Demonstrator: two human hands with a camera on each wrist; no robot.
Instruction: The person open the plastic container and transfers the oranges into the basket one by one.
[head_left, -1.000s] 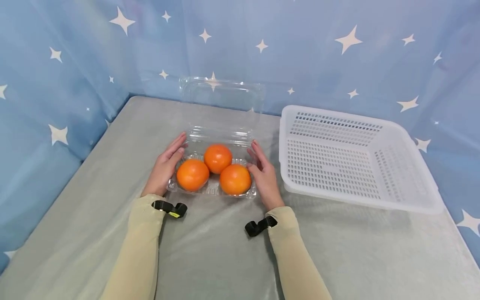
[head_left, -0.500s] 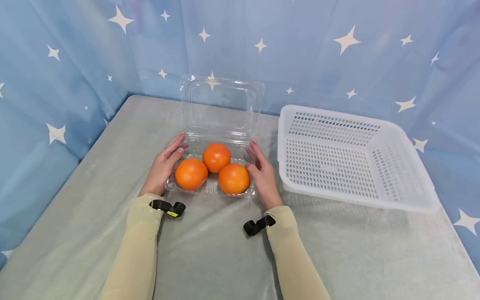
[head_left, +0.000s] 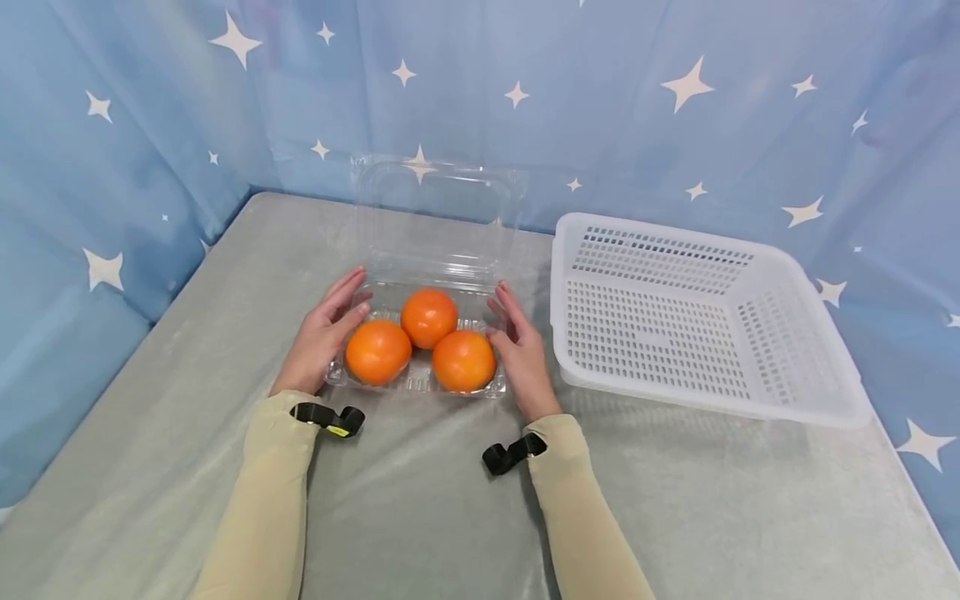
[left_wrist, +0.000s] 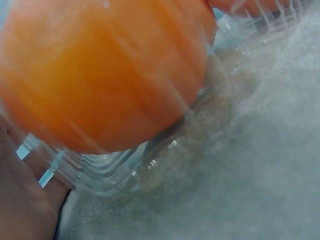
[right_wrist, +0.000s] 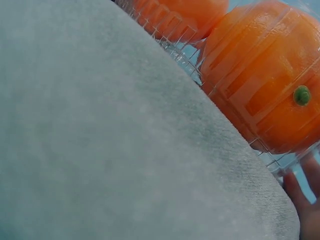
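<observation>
1. Head view, middle of the frame: a clear plastic box [head_left: 420,381] sits on the gray table [head_left: 420,500]. Its see-through lid [head_left: 438,225] stands up at the back.
2. Three round orange fruits are in the box, close together: the left fruit [head_left: 378,352], the back fruit [head_left: 429,318] and the right fruit [head_left: 463,361].
3. The left hand [head_left: 315,342] is at the box's left side and the right hand [head_left: 522,354] at its right side. Both have fingers nearly straight and thumbs apart, touching the box. I cannot tell how hard they press.
4. Tan sleeves [head_left: 255,492] come up from the bottom. The black left strap [head_left: 313,412] has a yellow label [head_left: 339,432], too small to read.
5. On the right of the frame is a white basket [head_left: 652,321] full of little holes. A pale patch [head_left: 654,339] marks its floor; I cannot tell if it has letters.
6. Across the top hangs a blue curtain [head_left: 600,50] with white stars.
7. Left wrist view, blurry: one big fruit fills the upper left, in the bumpy box. The left hand shows at lower left; its fingertips are hidden.
8. Right wrist view: a fruit with a green stem spot [right_wrist: 302,95] is at upper right. A bit of the right hand shows at lower right, by the box.
</observation>
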